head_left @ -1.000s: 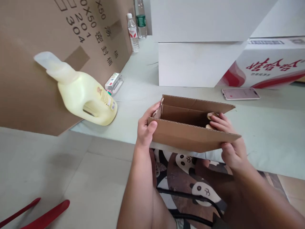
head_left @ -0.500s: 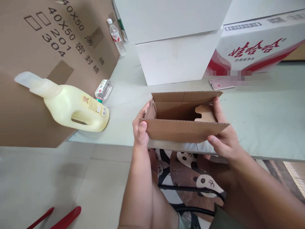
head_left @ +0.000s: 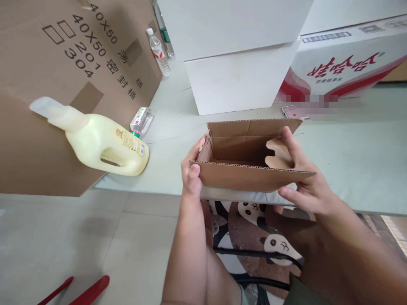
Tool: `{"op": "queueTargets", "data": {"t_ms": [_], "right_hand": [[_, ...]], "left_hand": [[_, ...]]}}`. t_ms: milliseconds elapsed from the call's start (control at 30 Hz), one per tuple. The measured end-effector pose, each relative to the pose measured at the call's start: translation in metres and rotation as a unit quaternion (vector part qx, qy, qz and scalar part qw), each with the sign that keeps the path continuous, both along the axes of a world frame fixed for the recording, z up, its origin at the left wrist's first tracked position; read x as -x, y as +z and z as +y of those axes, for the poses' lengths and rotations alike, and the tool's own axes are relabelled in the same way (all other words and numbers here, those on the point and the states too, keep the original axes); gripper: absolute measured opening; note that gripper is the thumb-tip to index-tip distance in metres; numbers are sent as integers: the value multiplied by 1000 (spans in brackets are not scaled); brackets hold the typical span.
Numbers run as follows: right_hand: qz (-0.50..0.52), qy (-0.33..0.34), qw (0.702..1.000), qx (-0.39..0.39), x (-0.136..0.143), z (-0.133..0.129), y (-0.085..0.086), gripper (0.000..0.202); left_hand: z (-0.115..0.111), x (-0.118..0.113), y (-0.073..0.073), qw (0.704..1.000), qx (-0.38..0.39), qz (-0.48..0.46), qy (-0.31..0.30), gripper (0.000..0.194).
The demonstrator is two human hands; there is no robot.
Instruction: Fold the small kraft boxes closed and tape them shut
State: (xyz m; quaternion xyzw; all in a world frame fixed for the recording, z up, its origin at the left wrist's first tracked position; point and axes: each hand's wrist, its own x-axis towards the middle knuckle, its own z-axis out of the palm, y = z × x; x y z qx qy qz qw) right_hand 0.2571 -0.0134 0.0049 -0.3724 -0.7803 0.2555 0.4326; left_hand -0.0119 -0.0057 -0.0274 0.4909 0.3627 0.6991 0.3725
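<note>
A small brown cardboard box (head_left: 241, 176) with its top open is at the table's front edge, its inside facing up. My left hand (head_left: 192, 169) grips the box's left end, thumb on the near wall and fingers behind the end. At the right end, my right hand (head_left: 302, 176) has its fingers spread around the corner, index finger by the far wall and thumb below the near wall's edge. A notched inner flap (head_left: 280, 154) leans inward at that end. The box's bottom is in shadow.
A yellow jug (head_left: 92, 140) lies against a large brown carton (head_left: 38, 127) on the left. Clear bottles (head_left: 159, 53) stand behind it. White boxes (head_left: 235, 80), a red-and-white carton (head_left: 343, 76) and a phone (head_left: 294, 112) are at the back. Below is a panda-patterned seat (head_left: 248, 241).
The box has shifted slightly right in view and its inside shows more. My right hand's fingers have spread and loosened at the right end. The background has also shifted a little right.
</note>
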Motion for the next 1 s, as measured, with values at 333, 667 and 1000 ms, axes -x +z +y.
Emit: {"op": "queueTargets", "data": {"t_ms": [333,667,1000], "right_hand": [[58,43,997,-9,1,1,-12,42],[52,-62,994,-66,0,3,-24,35],[68,-105,992,-33,5,3,-37,45]], "left_hand": [[-4,0,13,997,31,73,-4,53],[-3,-3,11,995,55,79,-5,46],[-1,-3,14,993,50,102,20,32]]}}
